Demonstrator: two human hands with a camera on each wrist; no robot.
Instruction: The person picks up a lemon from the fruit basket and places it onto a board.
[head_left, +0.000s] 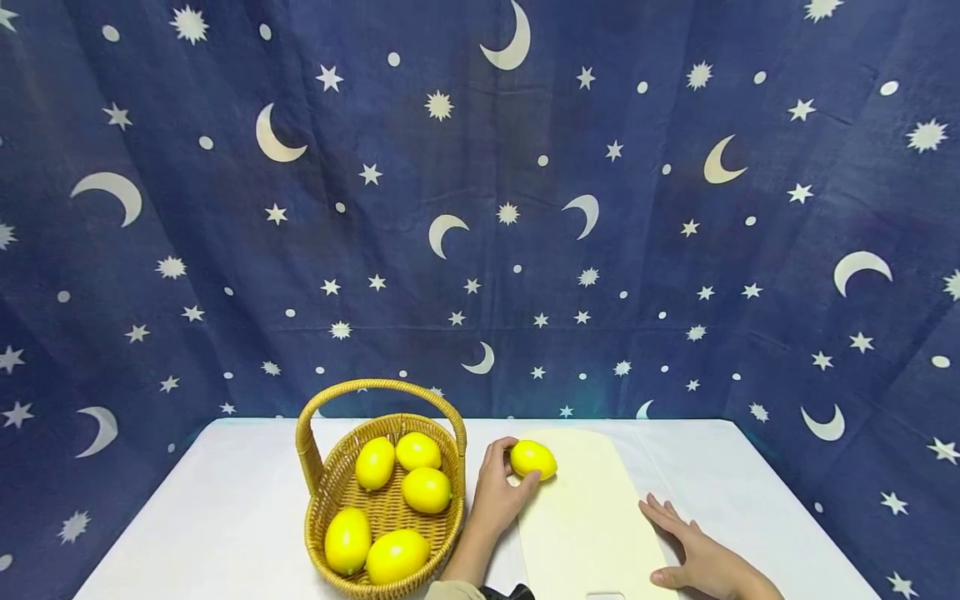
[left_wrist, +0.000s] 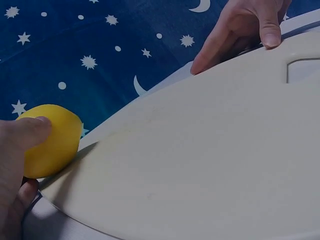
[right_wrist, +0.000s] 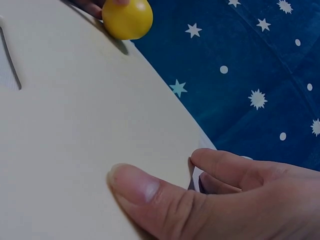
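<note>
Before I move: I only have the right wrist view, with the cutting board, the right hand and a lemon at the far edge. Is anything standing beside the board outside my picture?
Observer: Yes. The head view shows a wicker basket to the left of the cutting board.

Operator: Good to know. Is there anything inside it?

Observer: Five lemons are visible in it.

Operator: And what's at the held lemon? I catch only bits of fingers.

Observer: The left hand; its forearm lies between the basket and the board.
</note>
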